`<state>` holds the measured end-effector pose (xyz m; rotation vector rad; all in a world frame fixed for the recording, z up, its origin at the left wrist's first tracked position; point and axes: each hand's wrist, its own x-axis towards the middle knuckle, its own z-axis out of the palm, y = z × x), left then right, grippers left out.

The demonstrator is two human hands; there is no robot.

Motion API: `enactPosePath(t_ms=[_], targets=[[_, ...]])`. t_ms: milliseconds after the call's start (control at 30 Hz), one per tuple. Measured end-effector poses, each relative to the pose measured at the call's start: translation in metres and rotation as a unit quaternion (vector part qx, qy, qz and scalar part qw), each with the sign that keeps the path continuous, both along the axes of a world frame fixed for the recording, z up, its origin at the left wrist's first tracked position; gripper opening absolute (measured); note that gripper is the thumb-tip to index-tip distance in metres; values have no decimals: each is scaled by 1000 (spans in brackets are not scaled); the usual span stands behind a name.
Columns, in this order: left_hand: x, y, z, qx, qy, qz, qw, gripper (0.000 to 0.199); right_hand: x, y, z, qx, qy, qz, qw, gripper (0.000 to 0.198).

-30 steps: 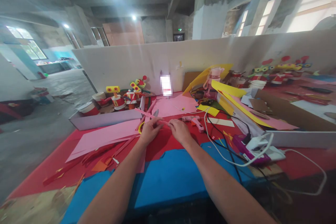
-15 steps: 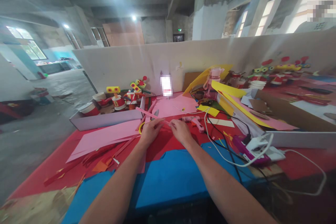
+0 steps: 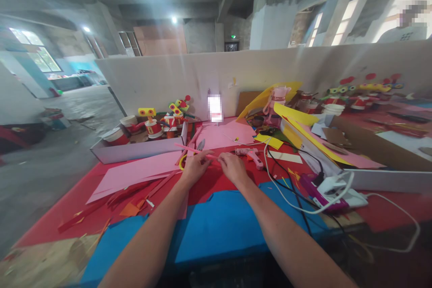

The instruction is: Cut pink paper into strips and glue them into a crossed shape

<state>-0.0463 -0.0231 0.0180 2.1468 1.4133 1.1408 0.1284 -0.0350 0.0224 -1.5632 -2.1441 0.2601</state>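
A narrow pink paper strip (image 3: 187, 147) runs between my two hands above the red table cover, its free end sticking out to the left. My left hand (image 3: 197, 165) pinches it near the middle. Close by, my right hand (image 3: 232, 167) is closed on the strip's right end; the fingertips hide that end. Just right of my right hand lies a pink hot glue gun (image 3: 251, 156). Scissors with yellow handles (image 3: 182, 162) lie partly behind my left hand. Farther left are pink paper sheets (image 3: 135, 174).
A white box (image 3: 141, 152) holds paper-cup figures (image 3: 153, 129) at the back left. Cables and a purple power strip (image 3: 315, 193) lie to the right, beside a larger box (image 3: 388, 181) with paper. Blue sheet (image 3: 222, 229) covers the front. A person (image 3: 407, 31) is beyond the partition.
The free left end of the pink strip has dipped and now lies closer to level. My hands stay almost in place, and the view has shifted slightly.
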Motion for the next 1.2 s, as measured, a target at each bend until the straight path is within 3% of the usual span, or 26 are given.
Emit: enactPosePath(t_ms=[133, 567, 933, 1100, 1200], targets=[[0, -2, 3, 31, 14, 16, 999, 19, 0, 1, -1, -6, -2, -3, 1000, 21], [1, -4, 7, 36, 18, 37, 999, 20, 1, 3, -3, -6, 11, -25, 1000, 23], [0, 3, -6, -4, 47, -34, 998, 19, -2, -1, -2, -9, -6, 18, 1000, 20], [2, 1, -6, -8, 62, 14, 998, 15, -3, -1, -4, 32, 23, 31, 999, 30], [5, 1, -7, -5, 80, 52, 995, 14, -1, 2, -3, 78, 17, 56, 995, 21]])
